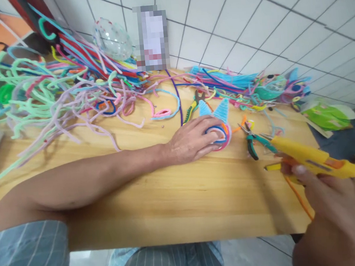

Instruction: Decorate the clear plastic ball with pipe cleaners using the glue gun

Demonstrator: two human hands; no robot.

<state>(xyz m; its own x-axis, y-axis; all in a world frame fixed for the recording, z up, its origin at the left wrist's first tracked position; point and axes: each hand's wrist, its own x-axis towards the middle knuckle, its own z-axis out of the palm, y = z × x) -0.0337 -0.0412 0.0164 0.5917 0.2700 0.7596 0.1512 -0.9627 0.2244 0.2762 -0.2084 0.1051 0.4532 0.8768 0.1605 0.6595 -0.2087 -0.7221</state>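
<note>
My left hand (193,140) reaches across the wooden table (171,199) and rests on a coiled pipe-cleaner disc (224,135) of pink, blue and orange rings with two light blue cones above it; the fingers curl over its edge. My right hand (326,202) at the lower right is closed round a yellow glue gun (313,158), whose nozzle points left toward the disc, a short way from it. An orange pipe cleaner (298,197) trails down beneath that hand.
A tangle of coloured pipe cleaners (68,88) covers the back left of the table. Green-handled pliers (254,140) lie beside the disc, more cutters (193,104) behind it. Finished pipe-cleaner figures (282,88) and a green packet (328,115) sit at the right. A clear ball (113,37) rests against the tiled wall.
</note>
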